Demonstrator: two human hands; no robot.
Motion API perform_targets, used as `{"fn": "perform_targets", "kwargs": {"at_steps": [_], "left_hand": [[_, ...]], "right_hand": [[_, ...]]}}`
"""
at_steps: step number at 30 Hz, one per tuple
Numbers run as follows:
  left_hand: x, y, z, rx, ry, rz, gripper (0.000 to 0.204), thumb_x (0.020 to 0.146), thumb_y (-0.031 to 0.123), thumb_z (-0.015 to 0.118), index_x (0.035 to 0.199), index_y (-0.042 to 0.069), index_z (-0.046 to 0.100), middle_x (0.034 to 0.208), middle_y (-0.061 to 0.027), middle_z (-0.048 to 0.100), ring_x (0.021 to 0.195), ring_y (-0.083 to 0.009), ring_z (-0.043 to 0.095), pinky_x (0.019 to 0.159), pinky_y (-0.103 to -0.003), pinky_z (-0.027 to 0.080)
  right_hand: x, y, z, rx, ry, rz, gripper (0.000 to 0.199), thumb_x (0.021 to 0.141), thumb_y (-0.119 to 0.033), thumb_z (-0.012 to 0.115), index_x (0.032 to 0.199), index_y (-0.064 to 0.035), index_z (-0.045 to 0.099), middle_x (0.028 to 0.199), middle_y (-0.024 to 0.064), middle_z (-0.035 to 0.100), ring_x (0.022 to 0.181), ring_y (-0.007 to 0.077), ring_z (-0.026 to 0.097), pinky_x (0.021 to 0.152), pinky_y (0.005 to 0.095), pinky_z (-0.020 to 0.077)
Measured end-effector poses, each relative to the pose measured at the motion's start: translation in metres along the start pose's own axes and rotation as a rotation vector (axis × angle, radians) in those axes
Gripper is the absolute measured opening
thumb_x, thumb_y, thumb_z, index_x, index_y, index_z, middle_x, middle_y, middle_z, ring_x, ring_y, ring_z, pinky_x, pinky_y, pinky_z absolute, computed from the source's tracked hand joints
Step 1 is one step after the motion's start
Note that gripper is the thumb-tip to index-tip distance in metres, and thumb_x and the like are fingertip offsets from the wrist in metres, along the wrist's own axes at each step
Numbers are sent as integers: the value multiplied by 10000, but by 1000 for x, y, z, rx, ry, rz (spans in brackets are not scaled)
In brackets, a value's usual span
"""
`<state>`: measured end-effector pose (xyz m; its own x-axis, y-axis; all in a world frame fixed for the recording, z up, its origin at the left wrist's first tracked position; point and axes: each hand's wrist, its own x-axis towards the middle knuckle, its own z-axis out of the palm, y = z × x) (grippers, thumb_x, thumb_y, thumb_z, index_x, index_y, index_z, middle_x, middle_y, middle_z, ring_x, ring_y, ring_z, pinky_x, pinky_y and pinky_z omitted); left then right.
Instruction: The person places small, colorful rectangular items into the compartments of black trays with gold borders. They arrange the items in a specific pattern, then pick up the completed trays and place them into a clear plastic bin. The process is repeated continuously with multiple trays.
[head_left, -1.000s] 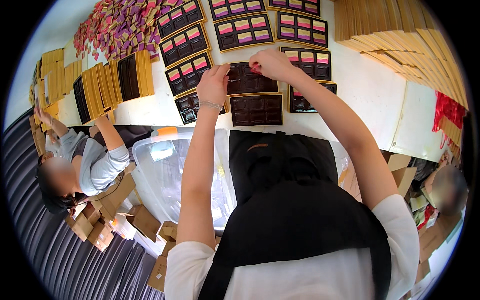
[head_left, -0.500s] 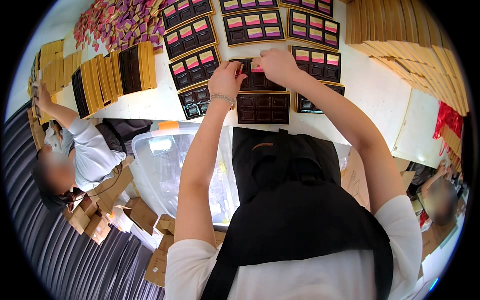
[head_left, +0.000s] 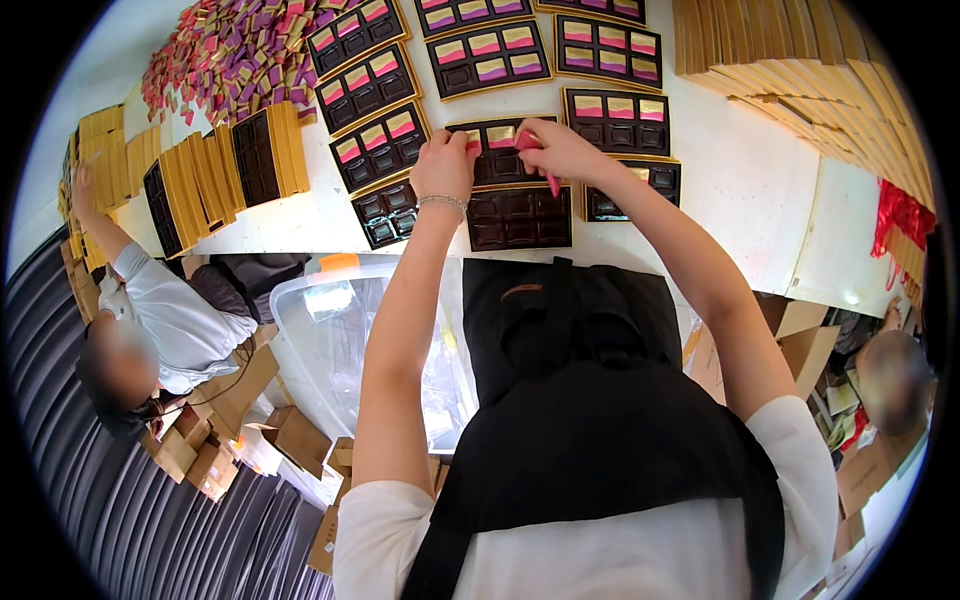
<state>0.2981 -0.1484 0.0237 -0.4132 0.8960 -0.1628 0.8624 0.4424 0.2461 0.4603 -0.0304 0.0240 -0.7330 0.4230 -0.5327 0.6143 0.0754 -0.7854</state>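
Leans over the dark tray point(head_left: 515, 172), flat on the table point(head_left: 735, 185), with the middle square point(head_left: 501, 137) no longer under the right hand point(head_left: 563, 152) in the top row. Pinches the left square point(head_left: 473, 141) in a nearly closed left hand point(head_left: 443, 165); curls the right around the right square point(head_left: 526, 140), with a pink piece point(head_left: 554, 184) below the palm. Nearly fills that row; leaves visible lower slots bare.

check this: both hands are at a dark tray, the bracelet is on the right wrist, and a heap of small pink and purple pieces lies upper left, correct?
Not quite: in the head view, the bracelet is at the wrist of the left hand; the right hand shows none. The dark tray and heap are as you say.
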Motion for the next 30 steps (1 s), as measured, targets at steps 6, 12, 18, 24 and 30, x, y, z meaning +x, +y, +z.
{"fn": "perform_targets", "kwargs": {"at_steps": [6, 12, 18, 24, 30], "left_hand": [[10, 18, -9, -25, -92, -45, 182, 807, 252, 697, 936, 125, 677, 948, -76, 630, 882, -293, 640, 717, -407, 527], [25, 11, -2, -18, -192, -105, 123, 826, 205, 660, 911, 120, 683, 970, -87, 635, 861, -315, 644, 717, -416, 526], [16, 40, -23, -814, -404, -272, 150, 818, 165, 664, 921, 56, 660, 829, -84, 635, 725, -189, 624, 582, -322, 514], [-10, 80, -12, -1837, -923, -457, 207, 798, -30, 572, 986, 39, 626, 920, -86, 639, 766, -178, 641, 517, -279, 527], [-29, 121, 28, -928, -530, -153, 162, 777, 46, 665, 937, 43, 686, 796, -75, 646, 727, -182, 636, 592, -301, 536]], "right_hand": [[-32, 15, -31, 642, -238, 152, 189, 861, -120, 643, 1033, -50, 610, 768, -20, 610, 611, 27, 504, 414, 179, 319], [-73, 19, -50, 415, 166, -81, 68, 856, -46, 635, 921, -52, 651, 869, -10, 584, 727, 67, 538, 622, 213, 446], [-140, 47, -57, 287, 492, -290, 351, 789, 127, 585, 998, -109, 739, 988, 38, 574, 807, 136, 584, 684, 227, 502], [-163, 70, -56, 323, 666, -250, 356, 802, 123, 575, 1071, -69, 705, 977, 36, 624, 730, 85, 576, 620, 223, 504], [-160, 138, -69, 413, 639, 79, 307, 835, 48, 598, 1122, -36, 665, 814, 28, 634, 585, 63, 543, 482, 223, 481]]}}
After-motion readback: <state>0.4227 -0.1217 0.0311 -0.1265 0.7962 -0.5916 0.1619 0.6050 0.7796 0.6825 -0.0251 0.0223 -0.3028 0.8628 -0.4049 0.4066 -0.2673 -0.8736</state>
